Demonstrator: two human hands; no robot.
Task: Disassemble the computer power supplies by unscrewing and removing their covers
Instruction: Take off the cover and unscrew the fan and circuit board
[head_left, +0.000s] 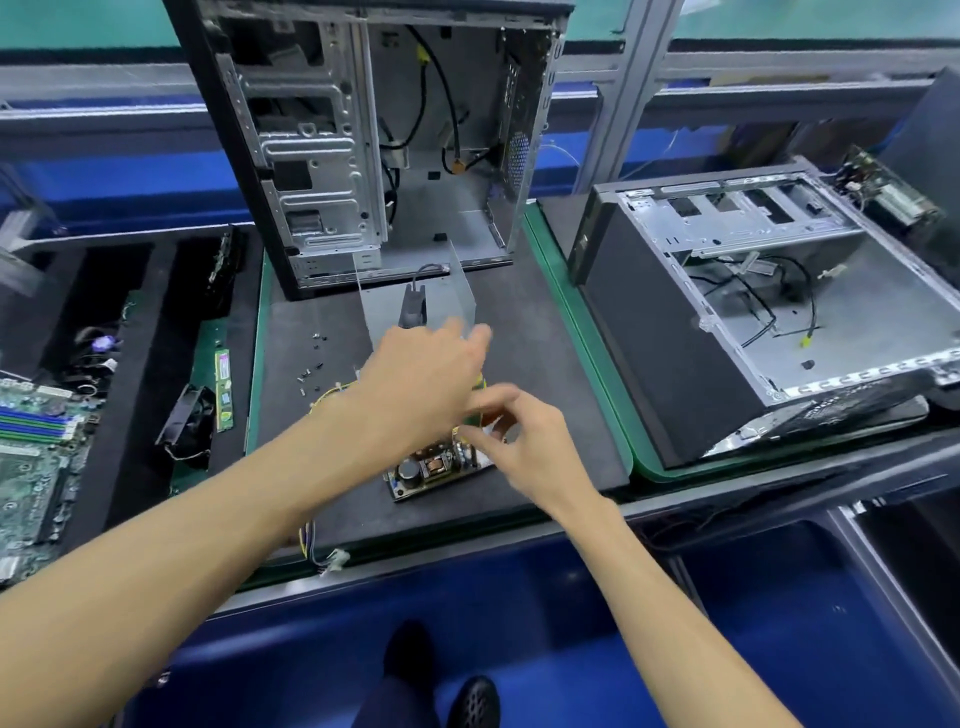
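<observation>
One power supply looks already taken apart. Its bare circuit board (439, 465) lies flat on the dark worktop (545, 332), near the front edge, with its parts showing. The grey metal cover (415, 299) stands just behind the hands, open and apart from the board, in front of the tall empty computer case (363, 140). Some small black screws (311, 364) lie loose to the left (so the unscrewing seems done for this one). I see no other closed power supply here.

The left hand (421, 384) reaches forward over the board, palm down, fingers stretched out and a bit blurry; I cannot tell if it holds anything. The right hand (524, 436) hovers at the board's right end, its thumb and first finger close together as if pinching something small, maybe a wire.
</observation>
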